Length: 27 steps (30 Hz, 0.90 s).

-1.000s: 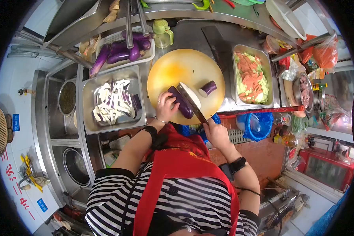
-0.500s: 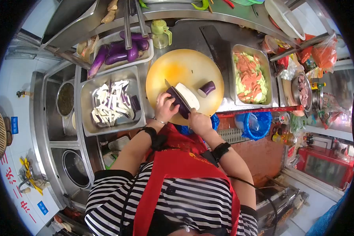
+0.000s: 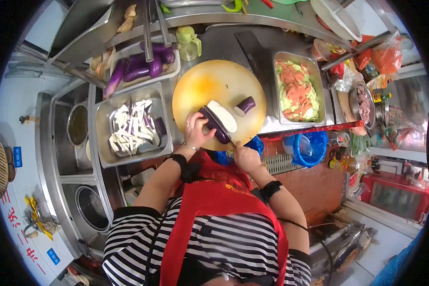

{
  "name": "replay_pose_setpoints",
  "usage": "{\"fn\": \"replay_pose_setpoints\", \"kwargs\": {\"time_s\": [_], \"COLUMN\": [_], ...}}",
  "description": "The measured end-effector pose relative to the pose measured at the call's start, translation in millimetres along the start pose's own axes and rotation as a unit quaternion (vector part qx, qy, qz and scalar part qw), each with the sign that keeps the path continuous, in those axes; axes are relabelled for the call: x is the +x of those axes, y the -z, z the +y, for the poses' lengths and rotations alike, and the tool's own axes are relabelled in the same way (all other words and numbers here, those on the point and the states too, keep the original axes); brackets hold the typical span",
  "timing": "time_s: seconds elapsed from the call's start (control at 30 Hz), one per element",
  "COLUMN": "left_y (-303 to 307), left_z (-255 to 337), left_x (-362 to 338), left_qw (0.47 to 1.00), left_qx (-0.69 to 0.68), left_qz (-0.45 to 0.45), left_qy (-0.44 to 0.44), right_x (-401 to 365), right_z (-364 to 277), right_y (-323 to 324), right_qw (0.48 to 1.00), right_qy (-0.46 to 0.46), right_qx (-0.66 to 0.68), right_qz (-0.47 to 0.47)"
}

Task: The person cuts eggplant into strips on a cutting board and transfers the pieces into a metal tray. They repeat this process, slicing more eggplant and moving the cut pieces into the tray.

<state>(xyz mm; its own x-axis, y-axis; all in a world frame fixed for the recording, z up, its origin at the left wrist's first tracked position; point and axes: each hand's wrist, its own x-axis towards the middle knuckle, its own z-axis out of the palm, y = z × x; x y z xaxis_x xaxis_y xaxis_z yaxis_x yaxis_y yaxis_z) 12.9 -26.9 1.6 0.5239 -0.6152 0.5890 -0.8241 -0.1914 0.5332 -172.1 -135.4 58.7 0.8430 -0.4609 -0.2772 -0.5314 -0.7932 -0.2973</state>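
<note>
On the round cutting board [image 3: 191,81] lies an eggplant slab [image 3: 222,117] with its white cut face up. Against it rests a purple-skinned eggplant piece [image 3: 214,127], gripped by the fingers of my left hand [image 3: 196,131]. My right hand [image 3: 247,157] is closed around the handle of a knife [image 3: 231,142]. Only a little of the knife shows, at the near end of the purple piece; the rest of its blade is hidden. A short eggplant chunk [image 3: 246,106] lies apart on the board's right side.
Left of the board stands a steel tray [image 3: 103,117] with eggplant strips [image 3: 134,125]; behind it, whole eggplants [image 3: 138,67] fill a white basket [image 3: 177,66]. To the right, another steel tray [image 3: 277,102] holds sliced vegetables [image 3: 298,90]. A lidded jug [image 3: 189,44] stands behind the board.
The knife has drawn back toward my body; its tip, seen earlier beyond my left fingers, no longer shows. My left hand stays on the eggplant. The whole view has shifted slightly.
</note>
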Motion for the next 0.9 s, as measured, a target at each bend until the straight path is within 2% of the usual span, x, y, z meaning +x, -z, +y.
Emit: {"fn": "replay_pose_setpoints", "kwargs": {"time_s": [0.13,0.23,0.3,0.33,0.4,0.47,0.57,0.6,0.67,0.7,0.73,0.8,0.83,0.87,0.9], "left_y": [14,25,33,31,28,32,24,22,19,2,-2,-14,-14,-17,-17], "left_z": [22,35,35,29,21,17,-1,-2,-4,-19,-19,-10,1,3,7], "left_x": [14,28,37,41,51,59,60,60,59,41,37,32,34,31,31], "left_qw": [0.999,0.977,0.952,0.951,0.918,0.918,0.907,0.907,0.912,0.941,0.941,0.888,0.862,0.86,0.816], "left_qx": [0.029,0.054,0.068,0.071,0.171,0.203,0.195,0.196,0.038,0.013,0.014,-0.19,-0.223,-0.224,-0.31], "left_qz": [-0.024,-0.184,-0.273,-0.273,-0.334,-0.309,-0.369,-0.369,-0.279,-0.202,-0.203,-0.166,-0.162,-0.163,-0.136], "left_qy": [-0.004,-0.092,-0.123,-0.126,-0.13,-0.144,0.056,0.055,0.297,0.269,0.269,0.384,0.427,0.428,0.468], "right_x": [-22,-19,-8,-3,5,12,13,13,9,7,4,2,2,1,2], "right_z": [25,40,42,42,42,44,45,44,41,37,33,24,19,16,16], "right_y": [14,22,27,28,23,18,14,16,20,22,22,20,20,20,18], "right_qw": [0.999,0.997,0.998,0.998,0.997,0.994,0.991,0.991,0.99,0.99,0.99,0.99,0.992,0.993,0.996], "right_qy": [0.008,-0.009,-0.027,-0.035,-0.05,-0.064,-0.076,-0.076,-0.075,-0.064,-0.054,-0.035,-0.033,-0.03,-0.016], "right_qx": [0.035,0.013,0.001,-0.002,0.012,0.025,0.06,0.077,0.093,0.105,0.117,0.119,0.113,0.108,0.089], "right_qz": [0.027,0.079,0.049,0.043,0.063,0.081,0.089,0.084,0.078,0.064,0.048,0.06,0.051,0.041,0.028]}}
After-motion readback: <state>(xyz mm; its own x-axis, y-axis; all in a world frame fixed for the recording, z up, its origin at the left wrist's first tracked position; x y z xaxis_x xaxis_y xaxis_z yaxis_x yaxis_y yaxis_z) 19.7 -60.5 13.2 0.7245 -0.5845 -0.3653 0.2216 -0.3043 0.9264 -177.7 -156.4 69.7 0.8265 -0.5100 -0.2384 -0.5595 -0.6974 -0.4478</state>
